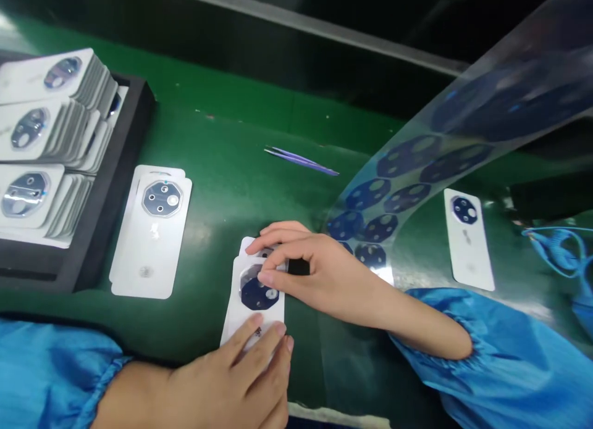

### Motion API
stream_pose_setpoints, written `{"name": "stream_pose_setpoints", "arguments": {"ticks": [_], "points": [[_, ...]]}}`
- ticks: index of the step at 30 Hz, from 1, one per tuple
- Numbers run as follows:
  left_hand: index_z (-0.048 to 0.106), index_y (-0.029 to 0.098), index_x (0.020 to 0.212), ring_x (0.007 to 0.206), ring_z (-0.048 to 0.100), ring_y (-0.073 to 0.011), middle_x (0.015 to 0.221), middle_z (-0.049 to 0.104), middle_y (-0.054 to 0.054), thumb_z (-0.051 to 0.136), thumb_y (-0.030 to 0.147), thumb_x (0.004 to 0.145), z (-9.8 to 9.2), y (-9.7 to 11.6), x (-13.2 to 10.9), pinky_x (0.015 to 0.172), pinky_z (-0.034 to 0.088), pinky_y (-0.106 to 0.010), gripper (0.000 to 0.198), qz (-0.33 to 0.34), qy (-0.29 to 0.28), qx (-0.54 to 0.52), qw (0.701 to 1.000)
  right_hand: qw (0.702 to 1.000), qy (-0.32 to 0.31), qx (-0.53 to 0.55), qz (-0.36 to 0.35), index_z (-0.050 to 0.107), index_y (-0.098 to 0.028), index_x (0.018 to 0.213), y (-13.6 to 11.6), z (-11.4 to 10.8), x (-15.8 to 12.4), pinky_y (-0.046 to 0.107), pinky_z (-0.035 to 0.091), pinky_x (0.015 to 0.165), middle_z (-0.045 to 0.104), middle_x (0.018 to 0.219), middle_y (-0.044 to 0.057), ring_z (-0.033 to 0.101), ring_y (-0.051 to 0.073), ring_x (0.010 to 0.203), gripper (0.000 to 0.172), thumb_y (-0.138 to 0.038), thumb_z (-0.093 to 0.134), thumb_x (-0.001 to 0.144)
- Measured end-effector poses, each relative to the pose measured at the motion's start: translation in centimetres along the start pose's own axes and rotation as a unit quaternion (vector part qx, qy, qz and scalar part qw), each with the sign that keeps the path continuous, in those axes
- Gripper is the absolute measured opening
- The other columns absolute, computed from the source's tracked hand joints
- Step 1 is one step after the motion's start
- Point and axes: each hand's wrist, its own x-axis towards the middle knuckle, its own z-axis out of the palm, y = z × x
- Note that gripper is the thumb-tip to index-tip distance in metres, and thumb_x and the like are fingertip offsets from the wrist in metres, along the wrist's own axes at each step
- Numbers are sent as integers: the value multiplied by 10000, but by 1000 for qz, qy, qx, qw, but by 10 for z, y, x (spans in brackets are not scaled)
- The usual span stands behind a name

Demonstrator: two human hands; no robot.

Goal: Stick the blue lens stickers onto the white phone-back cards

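Note:
My left hand [231, 379] comes in from the bottom and its fingertips press on the lower part of a white backing card [245, 330]. A dark octagonal lens film [258, 293] lies on that card, partly under my right thumb. My right hand [319, 274] reaches in from the right and grips the card's upper end, where a second white card edge [248, 247] shows. Its fingers hide most of that upper part. A finished-looking white card with a silver octagonal lens piece [151, 231] lies to the left of both hands.
A black foam tray [111, 182] at the left holds several stacks of white cards. Purple tweezers [301, 162] lie on the green mat [222, 139]. At the right, a curved clear sheet [407, 182] carries several dark films, with a white card [467, 237] and a blue cord [551, 247] nearby.

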Motion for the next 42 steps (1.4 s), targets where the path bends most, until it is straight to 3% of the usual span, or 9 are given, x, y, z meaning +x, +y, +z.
{"name": "stream_pose_setpoints", "arguments": {"ticks": [7, 14, 20, 26, 42], "points": [[715, 180, 1156, 1188, 674, -313, 1240, 711, -139, 507, 140, 958, 0, 0, -1, 1033, 549, -493, 290, -43, 4, -79, 996, 1000, 25, 1, 13, 730, -283, 765, 2, 5, 0, 511, 550, 1015, 767, 1077, -24, 613, 267, 1216, 136, -226, 747, 888], [731, 169, 1049, 1111, 707, -313, 1187, 738, -136, 491, 178, 964, -2, -4, 3, 969, 591, -467, 254, 25, -22, 34, 999, 999, 33, 17, 16, 726, -275, 760, 1, 5, -2, 485, 514, 1075, 771, 1085, -35, 608, 244, 1234, 142, -210, 745, 885], [712, 140, 1089, 1136, 678, -338, 1208, 721, -137, 575, 310, 961, 6, -1, -1, 974, 563, -514, 253, 52, -2, 94, 994, 998, 28, 23, 54, 728, -254, 748, -6, 3, -2, 436, 497, 1075, 777, 1094, -20, 595, 227, 1251, 144, -199, 731, 882], [706, 148, 1097, 1150, 665, -335, 1206, 718, -121, 563, 330, 971, 9, -1, -3, 1004, 515, -519, 263, 49, -5, 106, 993, 997, 34, 30, 62, 722, -249, 743, -5, 3, -3, 371, 497, 1064, 780, 1076, -30, 590, 192, 1246, 149, -196, 728, 882], [717, 158, 1081, 1135, 673, -320, 1199, 727, -103, 537, 297, 970, 7, -1, -2, 989, 542, -494, 253, 50, -2, 104, 993, 998, 36, 18, 50, 717, -252, 760, -4, 3, -4, 369, 498, 1050, 779, 1077, -34, 588, 198, 1249, 155, -176, 716, 895]]}}
